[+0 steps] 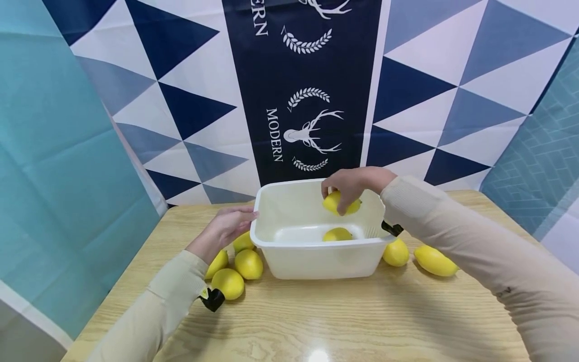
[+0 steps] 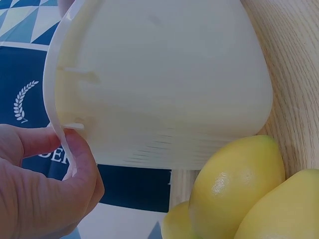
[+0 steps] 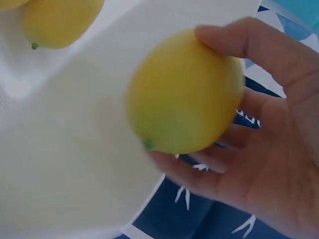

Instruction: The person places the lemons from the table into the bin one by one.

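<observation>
A white plastic basin (image 1: 316,261) stands on the table. My left hand (image 1: 230,223) pinches its left rim, thumb on one side and fingers on the other, as the left wrist view (image 2: 55,184) shows up close. Over the basin's right half, my right hand (image 1: 348,186) holds a yellow lemon (image 3: 184,94) between thumb and fingertips, its greenish tip pointing away from the palm. Another lemon (image 1: 338,234) lies inside on the basin floor, partly hidden by the front wall; at the corner of the right wrist view part of one more lemon (image 3: 10,4) shows.
Several lemons (image 1: 249,264) cluster on the table left of the basin, under my left wrist. To the right lie two lemons, one close to the basin (image 1: 396,253) and one farther out (image 1: 435,260). A patterned cloth (image 1: 312,90) hangs behind the wooden table (image 1: 307,317).
</observation>
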Demonstrator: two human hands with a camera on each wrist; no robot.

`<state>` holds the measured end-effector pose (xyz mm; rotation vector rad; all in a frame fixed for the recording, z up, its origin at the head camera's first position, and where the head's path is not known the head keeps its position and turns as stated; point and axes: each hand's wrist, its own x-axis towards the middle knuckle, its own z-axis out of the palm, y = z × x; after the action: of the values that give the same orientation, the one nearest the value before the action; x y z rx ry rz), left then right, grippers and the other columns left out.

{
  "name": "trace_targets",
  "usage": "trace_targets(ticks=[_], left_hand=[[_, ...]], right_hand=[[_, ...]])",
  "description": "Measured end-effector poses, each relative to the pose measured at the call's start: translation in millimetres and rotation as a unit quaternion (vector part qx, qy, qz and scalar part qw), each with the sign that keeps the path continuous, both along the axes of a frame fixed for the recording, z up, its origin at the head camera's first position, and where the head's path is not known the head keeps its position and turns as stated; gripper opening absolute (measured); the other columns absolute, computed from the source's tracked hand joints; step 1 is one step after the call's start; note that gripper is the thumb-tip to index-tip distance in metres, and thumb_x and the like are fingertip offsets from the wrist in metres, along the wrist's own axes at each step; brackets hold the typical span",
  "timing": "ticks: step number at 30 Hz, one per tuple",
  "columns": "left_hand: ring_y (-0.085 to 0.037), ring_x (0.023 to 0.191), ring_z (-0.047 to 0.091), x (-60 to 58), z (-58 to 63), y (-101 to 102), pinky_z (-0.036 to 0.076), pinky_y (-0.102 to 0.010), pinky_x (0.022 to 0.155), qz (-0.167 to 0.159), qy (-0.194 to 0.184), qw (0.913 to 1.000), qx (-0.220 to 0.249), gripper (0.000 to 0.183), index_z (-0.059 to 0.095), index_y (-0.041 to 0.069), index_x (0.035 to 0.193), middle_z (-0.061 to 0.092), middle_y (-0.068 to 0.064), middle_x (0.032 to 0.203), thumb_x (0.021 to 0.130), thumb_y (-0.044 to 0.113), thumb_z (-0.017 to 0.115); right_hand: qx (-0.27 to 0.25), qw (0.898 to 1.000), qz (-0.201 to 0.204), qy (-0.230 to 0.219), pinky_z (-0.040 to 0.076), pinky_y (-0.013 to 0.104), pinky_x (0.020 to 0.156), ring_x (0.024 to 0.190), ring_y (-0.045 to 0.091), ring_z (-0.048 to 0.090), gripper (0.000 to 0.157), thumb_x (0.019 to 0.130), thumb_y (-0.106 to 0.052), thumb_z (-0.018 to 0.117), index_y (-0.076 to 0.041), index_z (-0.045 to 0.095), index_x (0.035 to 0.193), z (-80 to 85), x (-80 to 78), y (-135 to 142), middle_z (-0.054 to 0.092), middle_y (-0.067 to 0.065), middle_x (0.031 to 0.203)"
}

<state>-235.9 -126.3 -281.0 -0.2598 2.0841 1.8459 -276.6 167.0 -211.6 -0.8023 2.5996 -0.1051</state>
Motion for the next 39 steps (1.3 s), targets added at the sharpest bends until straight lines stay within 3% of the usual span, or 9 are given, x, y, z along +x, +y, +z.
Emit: trace_targets(ticks=[6,11,17,23,29,33,39], left_hand=[[-0.025,0.123,0.054,-0.1,-0.4,0.7,0.044,-0.033,0.111,0.002,-0.002,1.0,0.001,0.044,0.047,0.003,0.139,0.049,-0.014,0.141,0.097,0.012,0.056],[-0.021,0.112,0.058,-0.2,-0.2,1.2,0.046,-0.032,0.109,0.009,-0.008,0.9999,0.003,0.043,0.048,0.004,0.138,0.051,-0.014,0.14,0.097,0.011,0.056],[-0.025,0.12,0.056,0.3,-1.9,0.8,0.045,-0.033,0.109,0.003,-0.009,0.9999,0.007,0.043,0.048,0.003,0.138,0.05,-0.015,0.141,0.097,0.011,0.055],[-0.028,0.123,0.053,-0.7,-2.4,1.1,0.044,-0.034,0.111,-0.002,-0.001,0.9999,0.012,0.044,0.047,0.002,0.139,0.048,-0.016,0.142,0.097,0.011,0.055],[-0.028,0.124,0.051,-1.4,-1.9,1.6,0.043,-0.034,0.112,-0.005,0.003,0.9999,0.012,0.045,0.045,0.001,0.139,0.047,-0.018,0.143,0.097,0.01,0.055],[-0.027,0.123,0.052,-1.6,-1.8,1.6,0.043,-0.033,0.111,-0.005,0.002,1.0,0.008,0.044,0.046,0.001,0.139,0.047,-0.017,0.143,0.097,0.011,0.055],[-0.028,0.126,0.052,-1.3,-1.3,0.8,0.045,-0.032,0.11,0.004,-0.004,0.9999,0.016,0.043,0.048,0.003,0.138,0.05,-0.015,0.141,0.096,0.011,0.056]], right_hand=[[0.048,0.995,-0.056,-0.062,0.06,0.035,0.081,0.089,0.021,0.06,0.042,0.077,-0.017,0.079,-0.016,0.058,0.113,-0.7,-1.1,-4.0,0.062,0.011,0.113],[0.072,0.992,-0.092,-0.048,0.061,0.041,0.08,0.095,0.024,0.06,0.04,0.075,-0.016,0.08,-0.017,0.06,0.11,0.2,2.7,-3.2,0.059,0.009,0.121],[0.075,0.99,-0.119,-0.012,0.06,0.042,0.082,0.102,0.027,0.057,0.038,0.074,-0.013,0.079,-0.015,0.062,0.108,8.5,9.5,2.8,0.057,0.01,0.128],[0.075,0.992,-0.1,0.012,0.055,0.033,0.073,0.089,0.023,0.056,0.042,0.075,-0.013,0.078,-0.011,0.06,0.114,23.8,18.4,18.0,0.063,0.011,0.11],[-0.008,0.993,-0.074,0.088,0.053,0.032,0.069,0.085,0.022,0.055,0.04,0.076,-0.012,0.077,-0.008,0.061,0.113,25.1,34.4,44.5,0.064,0.012,0.103],[-0.075,0.984,-0.071,0.147,0.055,0.035,0.072,0.086,0.022,0.057,0.036,0.077,-0.009,0.076,-0.006,0.063,0.11,15.8,43.9,63.0,0.064,0.011,0.098],[-0.124,0.968,-0.094,0.195,0.058,0.043,0.077,0.091,0.027,0.061,0.033,0.078,-0.008,0.073,-0.003,0.063,0.109,1.5,55.1,82.5,0.066,0.015,0.102]])
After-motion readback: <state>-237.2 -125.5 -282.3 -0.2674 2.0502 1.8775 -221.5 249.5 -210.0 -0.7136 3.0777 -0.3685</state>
